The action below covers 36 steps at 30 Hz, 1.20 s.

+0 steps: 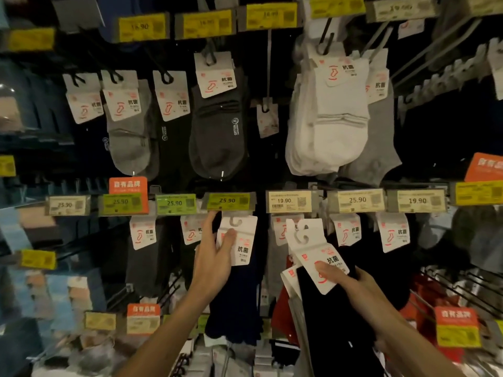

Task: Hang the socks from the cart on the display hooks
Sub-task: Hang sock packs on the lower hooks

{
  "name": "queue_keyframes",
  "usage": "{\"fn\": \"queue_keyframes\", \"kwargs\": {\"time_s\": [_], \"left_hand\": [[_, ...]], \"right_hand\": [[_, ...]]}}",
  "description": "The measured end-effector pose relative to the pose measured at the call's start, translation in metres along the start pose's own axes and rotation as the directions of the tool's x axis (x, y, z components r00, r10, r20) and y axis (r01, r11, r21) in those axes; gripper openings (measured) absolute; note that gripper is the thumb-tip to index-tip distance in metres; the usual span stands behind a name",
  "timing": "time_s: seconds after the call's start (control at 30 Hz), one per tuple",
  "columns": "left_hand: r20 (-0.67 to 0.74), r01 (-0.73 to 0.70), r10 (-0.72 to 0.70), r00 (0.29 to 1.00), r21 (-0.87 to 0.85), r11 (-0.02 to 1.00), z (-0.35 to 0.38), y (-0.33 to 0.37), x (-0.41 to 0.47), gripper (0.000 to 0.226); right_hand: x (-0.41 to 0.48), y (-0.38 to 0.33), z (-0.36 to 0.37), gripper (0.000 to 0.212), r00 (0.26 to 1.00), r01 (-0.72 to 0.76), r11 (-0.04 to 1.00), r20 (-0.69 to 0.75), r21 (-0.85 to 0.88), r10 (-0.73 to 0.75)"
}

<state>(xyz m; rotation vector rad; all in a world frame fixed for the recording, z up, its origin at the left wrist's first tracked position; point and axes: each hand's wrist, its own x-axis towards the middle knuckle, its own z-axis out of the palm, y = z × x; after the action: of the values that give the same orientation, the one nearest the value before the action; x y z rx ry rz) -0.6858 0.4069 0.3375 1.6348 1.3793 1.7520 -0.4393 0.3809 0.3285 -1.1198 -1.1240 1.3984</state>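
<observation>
**Left hand** point(215, 257): raised to the rack and clasped on the white header card of the navy sock pack point(236, 300). The thumb is laid on the card face and the fingers are passed behind the card's left edge. The card's hanging cut-out is placed just above the thumb. Whether it is already threaded on a display hook cannot be told. The navy sock body is hung below the palm, to the right of the wrist.

**Right hand** point(345, 284): wrapped round the black sock pack point(334, 322), with the thumb pressed on its white card. The card is tilted up and to the left of the thumb, its cut-out uppermost. A second card edge is seen just left of the thumb, behind the first. The black sock body is draped down along the inner side of the forearm.

**Green price label** point(227, 200): marked 25.90, mounted directly above the left fingertips.

**Pale price label** point(288, 201): marked 19.90, mounted above the right hand and slightly to its left.

**Dark grey socks** point(217, 126): hung well above the left hand.

**White socks** point(334, 131): hung well above the right hand.

**Orange sign** point(128, 185): fixed up and to the left of the left hand.

**Wire hooks** point(460, 292): projected to the right of the right hand.
</observation>
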Motion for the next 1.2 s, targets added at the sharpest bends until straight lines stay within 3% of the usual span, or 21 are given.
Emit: {"fn": "queue_keyframes", "kwargs": {"time_s": [0.2,0.5,0.77,1.03,1.2], "left_hand": [[0.003,-0.108,0.108,0.994,-0.031,0.994,-0.005,0.006,0.018,0.062],[-0.072,-0.119,0.130,0.989,0.150,0.982,-0.003,-0.001,0.027,0.064],[-0.032,-0.214,0.229,0.973,0.257,0.943,0.000,-0.015,0.040,0.083],[-0.071,-0.240,0.277,0.958,0.329,0.913,0.003,-0.028,0.048,0.101],[-0.053,-0.171,0.218,0.974,0.451,0.876,-0.001,-0.020,0.034,0.096]], "right_hand": [[0.002,0.003,0.007,0.054,1.000,0.010,1.000,0.001,0.014,-0.010],[0.003,0.005,0.007,0.059,1.000,0.009,0.999,-0.003,0.044,-0.009],[0.003,0.005,0.009,0.053,0.998,0.067,0.997,0.004,0.025,-0.068],[0.005,0.011,0.008,0.048,0.998,0.059,0.997,0.005,0.043,-0.059],[0.004,0.014,0.006,0.040,0.997,0.074,0.996,-0.016,0.045,-0.073]]}}
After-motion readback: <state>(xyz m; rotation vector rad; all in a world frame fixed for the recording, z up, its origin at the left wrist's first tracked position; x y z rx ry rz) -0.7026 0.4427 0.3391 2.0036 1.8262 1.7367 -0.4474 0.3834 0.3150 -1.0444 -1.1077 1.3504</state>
